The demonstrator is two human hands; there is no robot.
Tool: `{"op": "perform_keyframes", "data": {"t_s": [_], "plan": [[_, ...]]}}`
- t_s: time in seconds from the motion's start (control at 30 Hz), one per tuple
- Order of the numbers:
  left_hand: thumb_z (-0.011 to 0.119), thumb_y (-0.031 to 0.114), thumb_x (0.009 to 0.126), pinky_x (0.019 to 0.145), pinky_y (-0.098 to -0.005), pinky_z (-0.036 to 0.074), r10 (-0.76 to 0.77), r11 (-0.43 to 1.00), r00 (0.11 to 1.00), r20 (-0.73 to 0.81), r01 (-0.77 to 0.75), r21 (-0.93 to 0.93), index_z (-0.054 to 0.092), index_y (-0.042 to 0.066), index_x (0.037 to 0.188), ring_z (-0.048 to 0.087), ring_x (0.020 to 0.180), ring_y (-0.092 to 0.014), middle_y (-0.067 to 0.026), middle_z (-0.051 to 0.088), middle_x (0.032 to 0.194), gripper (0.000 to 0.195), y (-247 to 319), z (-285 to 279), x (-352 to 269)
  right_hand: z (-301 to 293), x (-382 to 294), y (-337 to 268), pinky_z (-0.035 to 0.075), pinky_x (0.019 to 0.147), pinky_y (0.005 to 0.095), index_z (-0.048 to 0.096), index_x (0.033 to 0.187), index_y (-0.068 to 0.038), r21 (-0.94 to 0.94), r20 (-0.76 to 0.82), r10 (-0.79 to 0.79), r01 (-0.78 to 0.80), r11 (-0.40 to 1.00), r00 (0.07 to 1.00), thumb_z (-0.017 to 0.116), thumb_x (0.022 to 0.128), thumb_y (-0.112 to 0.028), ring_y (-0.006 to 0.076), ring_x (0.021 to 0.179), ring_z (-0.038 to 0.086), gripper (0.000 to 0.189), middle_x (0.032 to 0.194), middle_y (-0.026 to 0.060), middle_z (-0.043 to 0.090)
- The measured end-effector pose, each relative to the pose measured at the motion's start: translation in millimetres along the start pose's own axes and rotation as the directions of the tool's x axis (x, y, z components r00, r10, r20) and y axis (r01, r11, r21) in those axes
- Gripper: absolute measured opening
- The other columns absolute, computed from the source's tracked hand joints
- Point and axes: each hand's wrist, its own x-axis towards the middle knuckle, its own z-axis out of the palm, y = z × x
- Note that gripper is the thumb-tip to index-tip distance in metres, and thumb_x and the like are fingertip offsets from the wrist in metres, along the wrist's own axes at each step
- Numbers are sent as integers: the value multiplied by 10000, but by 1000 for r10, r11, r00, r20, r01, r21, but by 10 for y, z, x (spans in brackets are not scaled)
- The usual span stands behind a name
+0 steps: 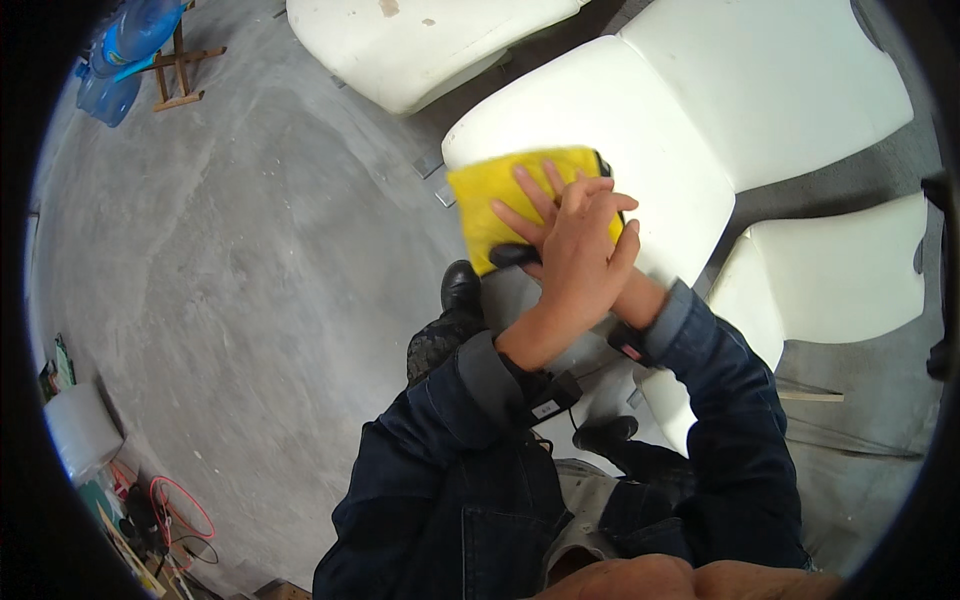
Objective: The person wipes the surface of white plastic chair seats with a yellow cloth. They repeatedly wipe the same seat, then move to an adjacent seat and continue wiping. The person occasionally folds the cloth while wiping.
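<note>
A yellow cloth (480,180) with a dark edge lies on the front corner of a white chair seat (660,165). My right hand (531,201) rests palm down on the cloth with its fingers spread, partly covered by the other hand. My left hand (585,251) crosses over the back of it, fingers apart and a little bent. Beside the fingers, at the lower edge of the cloth, is a small black object (513,255); what it is I cannot tell. The palms are hidden.
More white chairs stand at the top (420,45) and right (840,277). Blue plastic water bottles (139,45) and a wooden stand (178,71) are at upper left. A roll of clear wrap (82,431) and a red cable (184,499) lie at lower left. My black shoe (461,285) is beside the seat.
</note>
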Motion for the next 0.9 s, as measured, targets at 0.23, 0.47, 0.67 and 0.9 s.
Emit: {"op": "perform_keyframes", "data": {"t_s": [0.23,0.47,0.67,0.9], "plan": [[645,60,852,936,-418,426,-47,999,997,-60,47,7,624,55,1083,538,1112,-345,-175,540,1223,232,-16,-9,74,62,1202,267,204,1143,629,556,1367,-216,32,58,-161,159,987,985,664,831,-510,361,1431,308,621,1516,90,411],[631,36,851,957,-416,446,-112,993,993,-18,112,-38,623,61,1094,552,1117,-351,-189,484,1280,245,-24,193,204,113,1020,1628,163,1177,567,416,1480,-149,-114,-7,81,-81,990,997,566,899,-565,333,1457,279,730,1575,80,332],[624,41,859,949,-418,447,-120,993,993,6,120,23,618,51,1081,542,1128,-352,-191,484,1277,222,-110,364,316,104,741,2626,129,1175,590,393,1501,-94,-45,2,704,-703,710,711,384,928,-675,353,1494,183,816,1611,134,242],[621,1,850,976,-394,427,85,996,996,-42,-85,-12,633,22,1092,531,1130,-332,-193,512,1225,243,-30,593,334,113,306,1120,170,1143,634,336,1525,-194,43,-87,262,-259,965,961,642,862,-505,432,1460,223,794,1587,184,252]]}}
